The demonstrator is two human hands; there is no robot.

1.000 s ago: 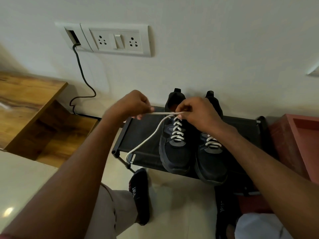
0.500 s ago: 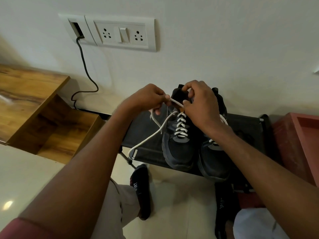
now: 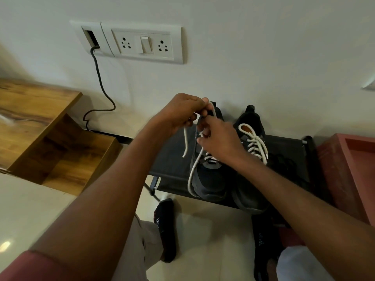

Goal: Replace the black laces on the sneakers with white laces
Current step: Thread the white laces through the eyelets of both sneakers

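The person is wearing a short-sleeved top: a dull red sleeve edge (image 3: 30, 264) is showing at the lower left corner, far back from the fingers of the left hand (image 3: 178, 113), and both forearms are running bare from there up to the wrists. The right hand (image 3: 219, 138) is wearing no ring, watch or band that can be made out. Below the fingers, light beige trousers (image 3: 142, 246) are covering the left leg, and a pale patch of cloth (image 3: 300, 266) is covering the right knee. Both feet are wearing black socks (image 3: 166, 230) with small pale lettering that is too blurred to read.
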